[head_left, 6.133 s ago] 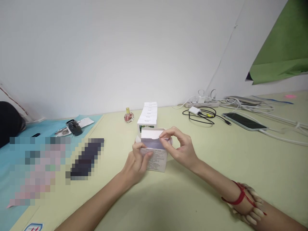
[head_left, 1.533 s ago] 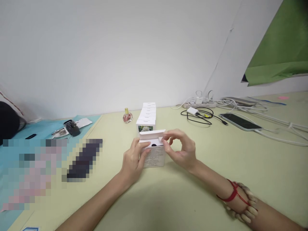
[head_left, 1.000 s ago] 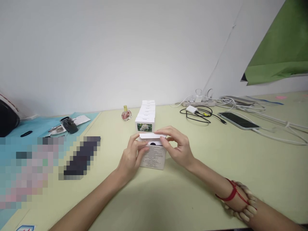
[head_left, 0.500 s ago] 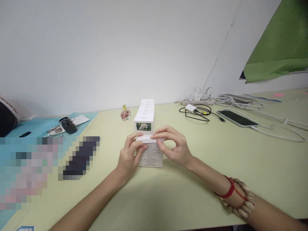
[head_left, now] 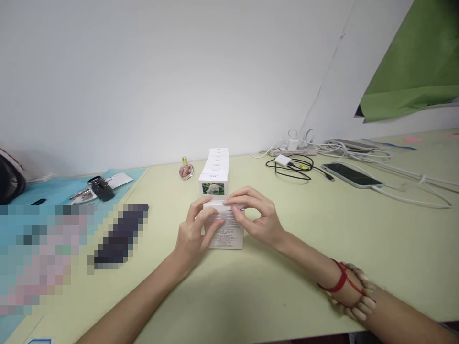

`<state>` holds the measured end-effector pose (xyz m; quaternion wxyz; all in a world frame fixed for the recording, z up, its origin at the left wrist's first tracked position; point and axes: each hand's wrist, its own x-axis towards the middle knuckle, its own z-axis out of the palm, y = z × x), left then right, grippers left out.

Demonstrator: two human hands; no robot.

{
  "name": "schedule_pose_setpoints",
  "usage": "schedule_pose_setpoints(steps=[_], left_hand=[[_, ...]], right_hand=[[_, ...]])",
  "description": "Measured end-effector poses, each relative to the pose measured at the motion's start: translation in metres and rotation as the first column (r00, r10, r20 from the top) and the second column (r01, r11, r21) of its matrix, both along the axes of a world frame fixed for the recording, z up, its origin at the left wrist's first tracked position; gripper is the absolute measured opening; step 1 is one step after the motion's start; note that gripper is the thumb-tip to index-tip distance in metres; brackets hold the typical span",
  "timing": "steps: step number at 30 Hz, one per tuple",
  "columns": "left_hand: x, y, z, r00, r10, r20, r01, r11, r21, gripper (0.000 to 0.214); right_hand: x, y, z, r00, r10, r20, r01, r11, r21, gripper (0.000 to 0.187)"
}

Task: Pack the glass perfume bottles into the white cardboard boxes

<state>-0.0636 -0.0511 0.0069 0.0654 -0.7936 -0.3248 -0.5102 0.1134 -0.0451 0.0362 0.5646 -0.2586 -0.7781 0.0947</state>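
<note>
A small white box [head_left: 225,235] with lines of fine print on its near face stands upright on the table. My left hand [head_left: 193,228] grips its left side, with the thumb against the printed face and fingers at the top edge. At the upper right corner, my right hand [head_left: 260,217] pinches the top flap [head_left: 219,205] of the same box. Right behind it, a row of similar white boxes [head_left: 217,167] runs back toward the wall. The nearest of that row shows a picture of a white flower [head_left: 213,188]. Whether the flap is fully tucked in is hidden by my fingers.
A perfume bottle [head_left: 186,170] stands left of the row. To the right are a black cable [head_left: 290,173], a phone [head_left: 353,176] and a power strip [head_left: 296,150] with white cords. On the left, a dark jar [head_left: 102,188] rests on a blue sheet [head_left: 125,173].
My left thumb has shifted right and slightly down across the printed face. My right hand stays at the flap. The view has turned very slightly.
</note>
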Motion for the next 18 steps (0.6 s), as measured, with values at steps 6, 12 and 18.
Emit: schedule_pose_setpoints(steps=[6,12,18], left_hand=[[0.000,0.000,0.003,0.999,-0.043,0.007,0.043,0.998,-0.049,0.023],[0.002,-0.005,0.010,0.999,-0.045,0.008,0.045,0.998,-0.032,0.015],[0.001,-0.007,0.012,1.000,-0.021,-0.003,0.021,0.998,0.056,0.010]], right_hand=[[-0.002,-0.002,0.000,1.000,-0.007,-0.017,0.007,1.000,0.002,0.021],[-0.003,-0.003,-0.002,1.000,0.025,0.011,-0.026,0.997,0.070,0.021],[-0.003,-0.003,-0.004,0.999,0.049,0.016,-0.050,0.998,0.045,0.023]])
